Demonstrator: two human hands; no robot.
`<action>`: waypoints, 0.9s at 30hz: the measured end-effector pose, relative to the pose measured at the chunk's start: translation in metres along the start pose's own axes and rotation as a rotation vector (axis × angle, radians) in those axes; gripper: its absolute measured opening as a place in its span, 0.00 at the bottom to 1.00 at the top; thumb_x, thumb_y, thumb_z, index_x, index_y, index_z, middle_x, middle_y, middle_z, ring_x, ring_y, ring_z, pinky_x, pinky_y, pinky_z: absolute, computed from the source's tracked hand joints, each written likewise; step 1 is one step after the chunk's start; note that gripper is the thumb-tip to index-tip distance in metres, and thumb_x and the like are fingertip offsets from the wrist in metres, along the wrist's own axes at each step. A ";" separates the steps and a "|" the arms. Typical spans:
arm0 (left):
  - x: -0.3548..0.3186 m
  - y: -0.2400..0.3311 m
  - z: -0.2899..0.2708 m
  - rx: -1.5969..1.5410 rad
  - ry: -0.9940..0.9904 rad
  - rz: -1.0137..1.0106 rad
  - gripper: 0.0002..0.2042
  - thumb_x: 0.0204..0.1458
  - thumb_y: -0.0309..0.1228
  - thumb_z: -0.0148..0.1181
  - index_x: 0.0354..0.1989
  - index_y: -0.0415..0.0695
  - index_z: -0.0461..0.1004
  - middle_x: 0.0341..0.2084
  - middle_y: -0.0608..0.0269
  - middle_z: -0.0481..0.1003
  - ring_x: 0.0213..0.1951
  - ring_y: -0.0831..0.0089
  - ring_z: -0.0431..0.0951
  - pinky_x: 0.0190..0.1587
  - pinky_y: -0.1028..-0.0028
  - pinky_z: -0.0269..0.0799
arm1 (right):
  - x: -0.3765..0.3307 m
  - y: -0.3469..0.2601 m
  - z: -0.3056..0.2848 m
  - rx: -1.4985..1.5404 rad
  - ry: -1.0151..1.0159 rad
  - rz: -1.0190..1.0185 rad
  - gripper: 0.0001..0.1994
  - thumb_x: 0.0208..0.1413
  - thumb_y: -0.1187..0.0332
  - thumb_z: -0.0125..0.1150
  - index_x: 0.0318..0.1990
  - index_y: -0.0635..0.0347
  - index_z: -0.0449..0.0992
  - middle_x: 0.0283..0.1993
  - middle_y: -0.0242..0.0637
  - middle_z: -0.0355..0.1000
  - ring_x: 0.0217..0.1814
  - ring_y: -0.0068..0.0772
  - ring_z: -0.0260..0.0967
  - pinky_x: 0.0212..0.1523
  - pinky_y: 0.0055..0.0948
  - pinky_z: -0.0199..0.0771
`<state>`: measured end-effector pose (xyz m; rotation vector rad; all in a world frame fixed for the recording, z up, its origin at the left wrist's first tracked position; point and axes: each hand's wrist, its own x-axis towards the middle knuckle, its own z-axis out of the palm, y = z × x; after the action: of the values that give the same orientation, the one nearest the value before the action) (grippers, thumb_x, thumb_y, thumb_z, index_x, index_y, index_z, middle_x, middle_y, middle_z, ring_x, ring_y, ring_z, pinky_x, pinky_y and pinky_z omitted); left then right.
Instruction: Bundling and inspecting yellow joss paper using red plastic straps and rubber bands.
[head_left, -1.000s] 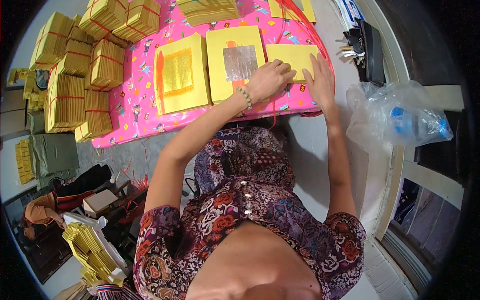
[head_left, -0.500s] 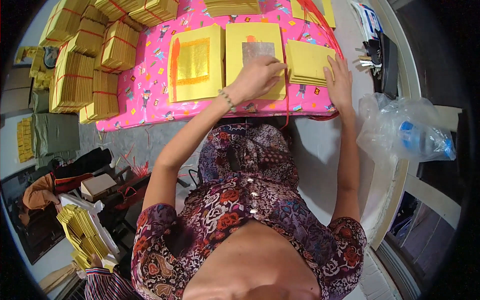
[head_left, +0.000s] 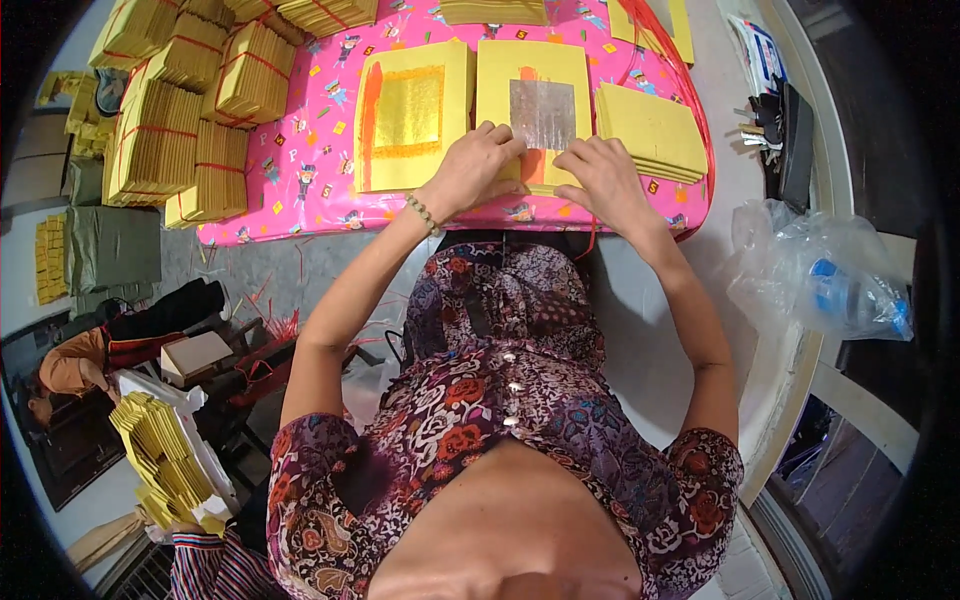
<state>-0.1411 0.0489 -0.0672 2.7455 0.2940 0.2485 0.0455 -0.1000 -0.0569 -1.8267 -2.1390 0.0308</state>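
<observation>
In front of me lies a stack of yellow paper sheets point(head_left: 494, 85), its top sheet bearing a silver square point(head_left: 543, 112) and orange marks. My left hand point(head_left: 474, 172) is at the stack's near left corner, fingers bent over the edge. At the near right corner my right hand point(head_left: 608, 183) has its fingers curled, with thumb and fingertips at the paper. Both seem to pinch the near edge of the top sheet, though the fingers hide part of it. To the left rests another yellow stack point(head_left: 407, 115) with a gold square. Folded yellow paper point(head_left: 652, 130) is piled on the right.
Bundles of yellow paper point(head_left: 155, 140) tied with red string fill the far left of the pink patterned table point(head_left: 290, 205). Red strings point(head_left: 700, 90) hang at the right. A clear plastic bag point(head_left: 800, 270) sits beyond. Another person's striped sleeve point(head_left: 205, 565) shows at lower left.
My right hand has left the folded pile and come left to the silver-square stack. My left hand has drawn back from the silver square to the stack's near edge.
</observation>
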 end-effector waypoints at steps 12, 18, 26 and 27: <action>-0.009 -0.006 0.003 -0.117 0.061 -0.023 0.12 0.44 0.41 0.66 0.36 0.51 0.81 0.32 0.67 0.75 0.39 0.66 0.74 0.39 0.67 0.73 | 0.006 0.003 -0.003 0.073 -0.103 0.015 0.09 0.46 0.65 0.65 0.32 0.59 0.75 0.32 0.37 0.68 0.37 0.40 0.70 0.40 0.38 0.70; -0.010 -0.007 0.004 -0.100 0.097 -0.017 0.12 0.47 0.42 0.63 0.35 0.52 0.83 0.31 0.68 0.76 0.37 0.68 0.75 0.37 0.68 0.73 | 0.008 0.003 -0.007 0.093 -0.182 0.057 0.08 0.51 0.63 0.60 0.31 0.58 0.77 0.32 0.36 0.68 0.38 0.38 0.72 0.39 0.37 0.73; -0.010 -0.008 0.004 -0.099 0.118 -0.008 0.11 0.48 0.43 0.62 0.35 0.52 0.83 0.30 0.68 0.76 0.36 0.68 0.75 0.36 0.68 0.73 | 0.009 0.003 -0.010 0.128 -0.188 0.077 0.08 0.52 0.62 0.59 0.31 0.56 0.78 0.33 0.36 0.70 0.37 0.39 0.72 0.39 0.37 0.73; -0.010 -0.008 0.004 -0.100 0.117 -0.009 0.11 0.48 0.43 0.62 0.35 0.52 0.83 0.30 0.68 0.76 0.36 0.68 0.75 0.36 0.68 0.73 | 0.009 0.003 -0.011 0.128 -0.189 0.077 0.08 0.52 0.62 0.59 0.31 0.56 0.78 0.33 0.36 0.70 0.37 0.39 0.72 0.39 0.37 0.73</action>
<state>-0.1516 0.0527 -0.0757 2.6354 0.3163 0.4114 0.0496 -0.0930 -0.0454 -1.8954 -2.1325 0.3637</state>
